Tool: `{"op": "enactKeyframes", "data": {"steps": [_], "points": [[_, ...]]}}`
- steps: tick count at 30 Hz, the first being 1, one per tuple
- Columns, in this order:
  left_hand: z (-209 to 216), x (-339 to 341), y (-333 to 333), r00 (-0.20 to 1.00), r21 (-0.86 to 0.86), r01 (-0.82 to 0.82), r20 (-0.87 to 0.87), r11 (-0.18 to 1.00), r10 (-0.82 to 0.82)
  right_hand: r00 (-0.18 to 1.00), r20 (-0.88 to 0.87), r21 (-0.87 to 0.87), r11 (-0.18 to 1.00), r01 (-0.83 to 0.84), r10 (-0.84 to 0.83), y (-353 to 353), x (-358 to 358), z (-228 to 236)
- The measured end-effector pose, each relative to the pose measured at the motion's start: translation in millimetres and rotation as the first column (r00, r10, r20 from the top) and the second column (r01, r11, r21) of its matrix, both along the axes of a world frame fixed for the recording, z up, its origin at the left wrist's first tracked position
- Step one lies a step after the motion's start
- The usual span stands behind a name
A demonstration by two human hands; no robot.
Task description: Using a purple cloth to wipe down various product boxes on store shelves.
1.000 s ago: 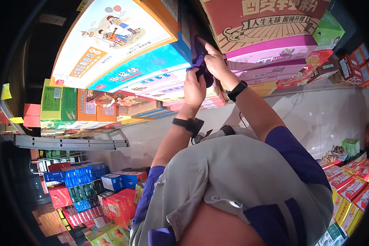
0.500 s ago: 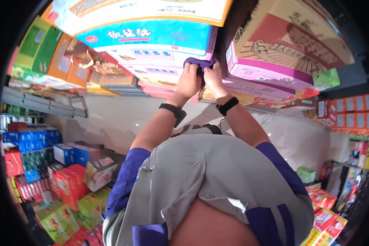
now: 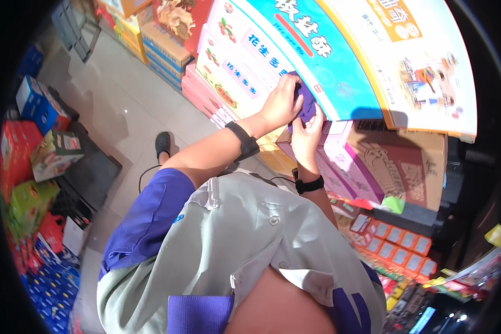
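Note:
My left hand (image 3: 283,102) is closed on a bunched purple cloth (image 3: 305,106), its fingers bent over the upper side. Just below it, my right hand (image 3: 307,139) grips the lower end of the same cloth between thumb and fingers. Both hands are close to the front of stacked gift cartons. Behind the cloth is the lower edge of a bright blue carton (image 3: 339,67), with pale pink cartons (image 3: 245,50) beside it. How far the cloth touches the cartons cannot be made out.
Beyond the blue carton stands a white and orange carton (image 3: 417,72). Brown cartons (image 3: 412,161) and purple boxes (image 3: 348,167) are at the right. More boxes (image 3: 19,150) line the left, across a tiled floor (image 3: 128,111). A dark shoe (image 3: 162,143) shows near my left arm.
My view and body have turned, so the cartons now run diagonally. Both hands keep hold of the purple cloth, now in front of the blue and pink cartons rather than by the gap.

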State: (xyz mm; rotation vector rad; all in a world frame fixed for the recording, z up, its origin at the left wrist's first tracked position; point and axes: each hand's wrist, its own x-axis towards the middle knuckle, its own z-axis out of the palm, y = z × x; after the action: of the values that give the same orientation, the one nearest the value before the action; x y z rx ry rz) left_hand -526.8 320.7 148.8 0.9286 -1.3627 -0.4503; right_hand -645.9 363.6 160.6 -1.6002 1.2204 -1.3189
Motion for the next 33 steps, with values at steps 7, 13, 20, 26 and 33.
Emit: {"op": "enactKeyframes", "data": {"steps": [7,13,20,26,33], "points": [[-62.5,23.8,-18.0,0.987,0.380,-0.052,-0.124,0.923,0.106,0.893,-0.451,0.009,1.000,0.005,0.000,-42.3,18.9,-28.6],[-77.7,29.6,-34.5,0.925,0.520,-0.120,-0.251,0.846,0.286,0.770,-0.637,-0.028,0.999,-0.038,0.011,-32.6,73.6,-7.9],[4.5,69.0,-40.0,0.953,0.073,-0.299,-0.035,0.951,0.302,0.704,-0.710,-0.245,0.946,-0.211,-0.027,-38.9,65.5,20.3],[-5.9,111.9,-74.3,0.928,0.160,-0.372,0.094,0.914,0.361,0.604,-0.788,-0.453,0.781,-0.431,-0.124,-78.2,112.3,36.5],[-22.1,150.5,-112.7,0.883,0.197,-0.463,0.024,0.864,0.468,0.613,-0.788,-0.181,0.929,-0.322,0.059,-107.6,153.4,26.3]]}}
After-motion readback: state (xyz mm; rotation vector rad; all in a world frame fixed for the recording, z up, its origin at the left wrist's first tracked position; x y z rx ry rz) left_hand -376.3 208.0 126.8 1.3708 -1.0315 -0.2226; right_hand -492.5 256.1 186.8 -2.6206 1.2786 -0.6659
